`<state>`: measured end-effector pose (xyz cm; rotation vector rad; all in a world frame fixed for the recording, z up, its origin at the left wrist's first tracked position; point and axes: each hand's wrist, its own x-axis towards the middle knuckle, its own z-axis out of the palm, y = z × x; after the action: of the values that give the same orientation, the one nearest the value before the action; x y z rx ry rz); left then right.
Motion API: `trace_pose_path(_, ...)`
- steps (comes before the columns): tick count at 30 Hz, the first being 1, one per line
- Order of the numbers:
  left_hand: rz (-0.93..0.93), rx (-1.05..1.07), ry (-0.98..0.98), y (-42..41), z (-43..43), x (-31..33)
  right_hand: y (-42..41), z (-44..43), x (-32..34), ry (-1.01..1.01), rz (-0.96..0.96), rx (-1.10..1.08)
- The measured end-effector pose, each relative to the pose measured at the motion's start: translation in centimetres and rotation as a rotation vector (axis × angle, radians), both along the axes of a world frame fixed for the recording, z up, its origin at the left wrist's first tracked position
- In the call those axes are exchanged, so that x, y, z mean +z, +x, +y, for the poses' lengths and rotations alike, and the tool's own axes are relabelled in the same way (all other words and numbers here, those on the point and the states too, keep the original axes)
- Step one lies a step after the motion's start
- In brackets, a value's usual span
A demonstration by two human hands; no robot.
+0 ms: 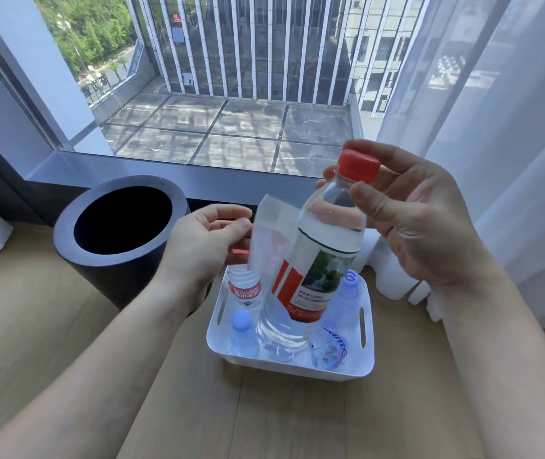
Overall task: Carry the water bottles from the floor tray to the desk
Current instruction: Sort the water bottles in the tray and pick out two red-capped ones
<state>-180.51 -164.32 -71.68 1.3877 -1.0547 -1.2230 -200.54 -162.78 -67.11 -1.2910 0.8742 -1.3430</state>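
Note:
A white floor tray [297, 368] holds several water bottles. My right hand [426, 226] grips a large clear bottle [314, 276] with a red cap just under the cap and holds it tilted above the tray; a pale translucent flap [269, 233] sticks out on its left side. My left hand [198, 246] curls over the red cap of a small red-label bottle [245, 290] standing in the tray's back left corner. A small blue-cap bottle [243, 332] and a lilac-cap bottle [347, 294] stand in the tray too. The desk is out of view.
A dark grey round bin [66, 241] stands left of the tray, close to my left hand. A window sill [198, 175] runs behind it. White curtains [512, 160] hang at the right, with white cloth [393, 279] bunched beside the tray. The floor [264, 419] is wood.

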Motion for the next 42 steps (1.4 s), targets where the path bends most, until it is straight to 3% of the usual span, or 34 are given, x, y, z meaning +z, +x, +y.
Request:
trace_pose_path(2, -0.171, 0.084, -0.166, -0.1, 0.4, 0.4, -0.1, -0.1, -0.1, 0.020, 0.029, -0.078)
trace_pose_path(4, -0.260, 0.003, -0.315, -0.3, 1.4, 1.0, -0.1, -0.2, -0.3, 0.041, 0.050, -0.161)
trace_pose_path(7, -0.358, -0.301, -0.342, -1.4, 2.8, 1.1, 0.1, -0.5, -0.4, 0.057, 0.060, -0.247)
trace_pose_path(10, -0.464, -0.279, -0.403, -2.3, 2.8, 0.1, 0.3, -0.7, -0.6, 0.070, 0.074, -0.286)
trace_pose_path(14, -0.349, -0.128, -0.302, -2.4, 2.4, -0.2, 0.5, -0.8, -0.9, 0.064, 0.071, -0.292)
trace_pose_path(17, -0.252, -0.168, -0.212, -2.2, 2.1, 0.1, 0.6, -0.9, -1.0, 0.035, 0.101, -0.308)
trace_pose_path(22, -0.371, -0.176, -0.212, -1.5, 1.7, 0.0, 0.2, -1.1, -1.4, -0.036, 0.268, -0.365)
trace_pose_path(32, -0.288, -0.203, -0.224, -2.1, 1.4, -0.9, 0.4, -0.9, -1.2, 0.025, 0.196, -0.323)
trace_pose_path(35, -0.334, -0.385, -0.232, -2.0, 2.2, -0.2, 0.5, -1.2, -1.4, 0.011, 0.229, -0.395)
trace_pose_path(38, -0.515, -0.632, -0.215, -1.9, 3.1, 0.6, 0.6, -1.4, -1.6, -0.030, 0.317, -0.488)
trace_pose_path(42, -0.612, -0.741, -0.166, -1.5, 2.9, 1.1, 0.8, -1.6, -1.9, -0.017, 0.328, -0.591)
